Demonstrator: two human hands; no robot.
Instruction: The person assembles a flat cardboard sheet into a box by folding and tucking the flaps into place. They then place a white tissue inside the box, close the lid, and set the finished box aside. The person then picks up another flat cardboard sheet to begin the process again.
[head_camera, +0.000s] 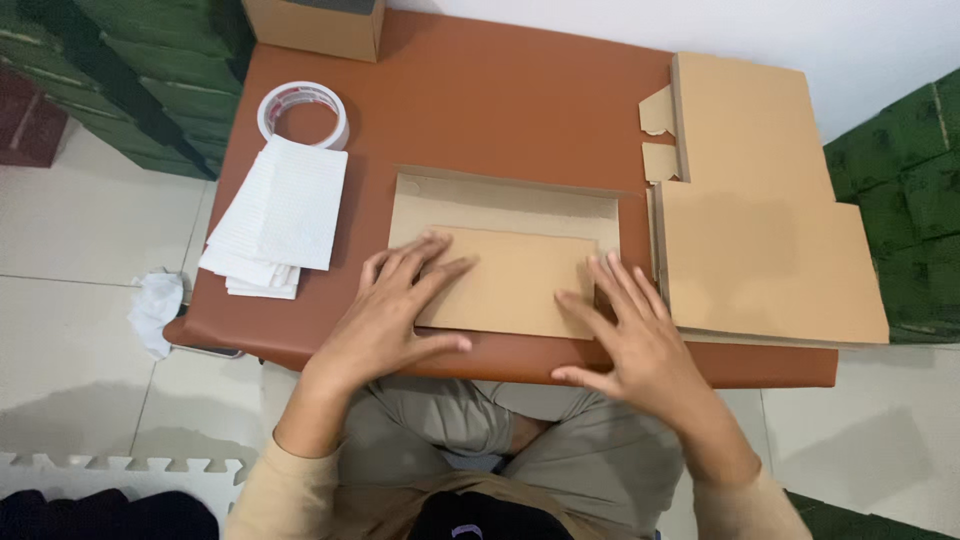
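A shallow brown cardboard box (505, 205) lies in the middle of the reddish-brown table (480, 100), with its front flap (515, 275) folded over toward me. My left hand (395, 315) presses flat on the flap's left part, fingers spread. My right hand (630, 330) rests flat on the flap's right edge, fingers apart. Neither hand grips anything.
A stack of flat cardboard blanks (760, 220) lies at the right of the table. A pile of white paper sheets (280, 215) and a roll of tape (303, 113) lie at the left. A closed cardboard box (315, 25) stands at the far edge. Crumpled white paper (158, 310) lies on the floor.
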